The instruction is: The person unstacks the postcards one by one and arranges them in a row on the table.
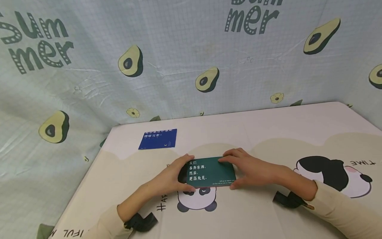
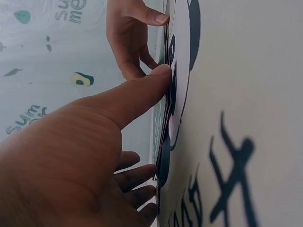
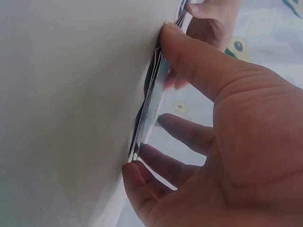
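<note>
A dark green card (image 1: 212,172) with white Chinese lettering lies close over the panda print on the table. Its edge shows several thin layers (image 3: 150,90) in the right wrist view. My left hand (image 1: 168,177) holds the left end, thumb at the near edge and fingers at the far edge. At the opposite end my right hand (image 1: 253,169) grips it the same way, with its index finger over the top face. Farther back on the left, a blue card (image 1: 158,140) with white lettering lies flat, away from both hands.
A pale printed cloth (image 1: 268,126) with panda and dog drawings covers the table. Behind it hangs a light curtain (image 1: 173,39) with avocado prints. Black straps (image 1: 141,222) sit on both wrists, below cream sleeves (image 1: 343,205).
</note>
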Demonstrator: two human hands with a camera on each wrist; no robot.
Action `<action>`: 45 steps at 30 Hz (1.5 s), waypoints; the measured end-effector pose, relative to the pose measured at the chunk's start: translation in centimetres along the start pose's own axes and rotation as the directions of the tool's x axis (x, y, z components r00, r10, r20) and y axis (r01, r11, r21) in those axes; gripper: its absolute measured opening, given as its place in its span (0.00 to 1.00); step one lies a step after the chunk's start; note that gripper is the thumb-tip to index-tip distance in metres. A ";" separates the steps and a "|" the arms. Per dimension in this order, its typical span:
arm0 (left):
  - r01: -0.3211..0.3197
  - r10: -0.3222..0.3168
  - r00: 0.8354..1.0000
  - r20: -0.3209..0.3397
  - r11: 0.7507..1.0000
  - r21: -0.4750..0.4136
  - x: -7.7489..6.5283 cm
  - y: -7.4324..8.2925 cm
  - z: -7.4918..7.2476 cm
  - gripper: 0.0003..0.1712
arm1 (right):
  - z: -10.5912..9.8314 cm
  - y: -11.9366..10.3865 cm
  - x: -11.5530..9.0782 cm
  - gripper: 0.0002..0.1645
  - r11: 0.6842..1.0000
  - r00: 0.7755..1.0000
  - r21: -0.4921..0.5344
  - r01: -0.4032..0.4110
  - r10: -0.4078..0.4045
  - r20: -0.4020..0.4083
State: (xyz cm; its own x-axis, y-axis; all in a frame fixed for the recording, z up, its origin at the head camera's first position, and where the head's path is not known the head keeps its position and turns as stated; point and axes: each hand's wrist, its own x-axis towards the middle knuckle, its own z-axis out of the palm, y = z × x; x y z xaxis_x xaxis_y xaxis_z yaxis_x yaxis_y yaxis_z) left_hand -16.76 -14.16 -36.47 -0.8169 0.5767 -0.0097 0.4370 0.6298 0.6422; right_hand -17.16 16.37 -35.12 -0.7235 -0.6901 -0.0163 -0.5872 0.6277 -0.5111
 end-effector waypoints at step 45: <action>-0.089 0.094 0.983 -0.156 0.995 0.039 0.6 0.1 -1.9 0.55 | -1.8 -0.4 1.1 0.46 1.000 0.994 0.007 0.005 -0.005 -0.107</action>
State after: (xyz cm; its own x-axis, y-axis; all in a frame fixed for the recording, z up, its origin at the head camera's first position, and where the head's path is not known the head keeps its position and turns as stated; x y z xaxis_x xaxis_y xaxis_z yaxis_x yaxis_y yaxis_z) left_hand -17.92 -14.81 -34.97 -0.8205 0.5456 0.1703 0.5227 0.5957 0.6098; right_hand -18.37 16.01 -33.44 -0.7554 -0.6506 0.0778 -0.5884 0.6212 -0.5176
